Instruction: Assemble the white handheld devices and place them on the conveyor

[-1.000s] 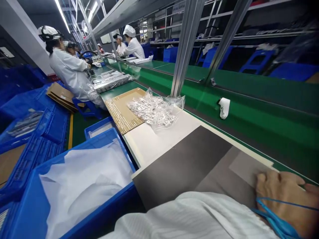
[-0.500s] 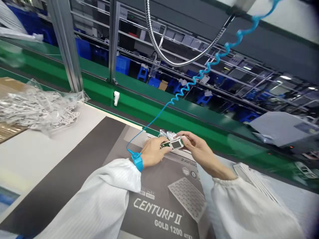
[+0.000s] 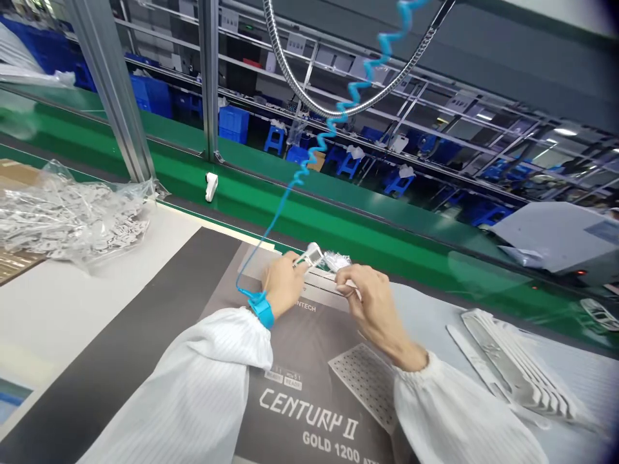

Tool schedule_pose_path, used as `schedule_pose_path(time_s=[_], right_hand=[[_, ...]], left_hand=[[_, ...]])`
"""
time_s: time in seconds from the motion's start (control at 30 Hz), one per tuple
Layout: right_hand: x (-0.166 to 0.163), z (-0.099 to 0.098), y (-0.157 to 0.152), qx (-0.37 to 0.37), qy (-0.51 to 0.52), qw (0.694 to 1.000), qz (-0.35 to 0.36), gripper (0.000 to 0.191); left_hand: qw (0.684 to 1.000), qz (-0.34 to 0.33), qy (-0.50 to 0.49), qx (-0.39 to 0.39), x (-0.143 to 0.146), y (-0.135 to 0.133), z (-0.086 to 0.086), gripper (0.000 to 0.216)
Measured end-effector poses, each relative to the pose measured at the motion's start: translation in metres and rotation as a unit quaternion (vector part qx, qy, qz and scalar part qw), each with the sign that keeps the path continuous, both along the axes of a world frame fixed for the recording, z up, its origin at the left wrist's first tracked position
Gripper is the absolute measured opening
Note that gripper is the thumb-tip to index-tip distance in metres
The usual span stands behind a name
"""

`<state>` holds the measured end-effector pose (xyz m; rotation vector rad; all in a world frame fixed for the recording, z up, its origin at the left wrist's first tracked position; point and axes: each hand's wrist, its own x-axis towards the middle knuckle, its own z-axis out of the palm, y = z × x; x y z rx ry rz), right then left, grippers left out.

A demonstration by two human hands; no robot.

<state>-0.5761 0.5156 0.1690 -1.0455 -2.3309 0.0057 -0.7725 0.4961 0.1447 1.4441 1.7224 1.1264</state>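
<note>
My left hand point(image 3: 283, 283) pinches a small white part point(image 3: 312, 254), which tilts up from its fingertips. My right hand point(image 3: 370, 306) is curled beside it, its fingertips at a wad of clear plastic film point(image 3: 337, 261). Both hands hover over a dark printed box point(image 3: 309, 412) marked Century II Gold 1200. A blue wrist strap point(image 3: 262, 310) circles my left wrist, and its coiled blue cord point(image 3: 309, 161) rises out of view. White striped sleeves cover both forearms. A stack of metal brackets point(image 3: 512, 367) lies to the right of my right hand.
A clear bag of small white parts point(image 3: 72, 219) lies at the left on the white bench top point(image 3: 97, 322). Behind the bench runs a green conveyor belt point(image 3: 338, 222) with a white clip point(image 3: 211, 187) on it. Aluminium uprights and a steel hose point(image 3: 309, 71) rise in front.
The small white part has tilted up and now sits in my left fingers, no longer held by both hands. The view has turned slightly, bringing the metal brackets into fuller sight.
</note>
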Motion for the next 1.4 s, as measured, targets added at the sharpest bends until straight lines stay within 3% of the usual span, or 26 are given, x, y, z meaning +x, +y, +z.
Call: schedule_pose_path(time_s=[0.1, 0.17, 0.4, 0.47, 0.6, 0.7, 0.8, 0.93, 1.03, 1.1, 1.2, 1.3, 1.4], right_hand=[[-0.001, -0.003, 0.018, -0.086, 0.088, 0.99, -0.066, 0.017], [-0.007, -0.003, 0.028, -0.076, 0.111, 0.987, -0.085, 0.012], [-0.032, 0.001, 0.033, 0.142, -0.014, 0.989, -0.045, 0.009], [-0.034, 0.0, 0.029, 0.17, -0.052, 0.983, -0.034, 0.014], [-0.027, -0.007, 0.026, 0.084, -0.028, 0.996, -0.019, 0.017], [-0.021, -0.015, 0.035, -0.051, -0.017, 0.989, -0.14, 0.016], [-0.012, -0.019, 0.042, -0.1, -0.056, 0.972, -0.203, 0.01], [0.03, -0.012, 0.038, -0.063, -0.07, 0.969, -0.23, 0.019], [0.094, 0.0, 0.023, -0.095, -0.128, 0.922, -0.352, 0.025], [0.144, 0.006, 0.01, -0.12, -0.148, 0.889, -0.416, 0.02], [0.206, 0.005, -0.005, -0.162, -0.168, 0.854, -0.465, 0.025], [0.236, 0.004, -0.01, -0.195, -0.166, 0.862, -0.436, 0.033], [0.225, 0.012, -0.008, -0.198, -0.151, 0.893, -0.376, 0.032]], left_hand=[[0.998, 0.052, -0.03, -0.006, -0.009, 0.007, -0.002, 0.024], [0.998, 0.042, -0.036, 0.002, -0.011, 0.008, -0.003, 0.023], [0.997, -0.067, -0.045, 0.022, -0.001, 0.003, -0.002, 0.022], [0.998, -0.057, -0.028, 0.01, -0.001, 0.003, -0.002, 0.022], [0.997, 0.078, 0.018, -0.02, -0.009, 0.008, -0.002, 0.023], [0.994, 0.109, -0.009, -0.009, -0.017, 0.011, -0.003, 0.026], [0.992, 0.108, -0.06, 0.002, -0.021, 0.012, -0.006, 0.026], [0.983, 0.105, -0.147, -0.004, -0.02, 0.015, -0.011, 0.026], [0.971, 0.113, -0.212, -0.018, -0.016, 0.013, -0.006, 0.024], [0.963, 0.11, -0.245, -0.029, -0.013, 0.01, 0.001, 0.022], [0.944, 0.078, -0.32, -0.038, -0.007, 0.007, 0.01, 0.019], [0.921, 0.043, -0.385, -0.038, -0.003, 0.005, 0.015, 0.021], [0.91, 0.022, -0.412, -0.041, -0.002, 0.005, 0.016, 0.023]])
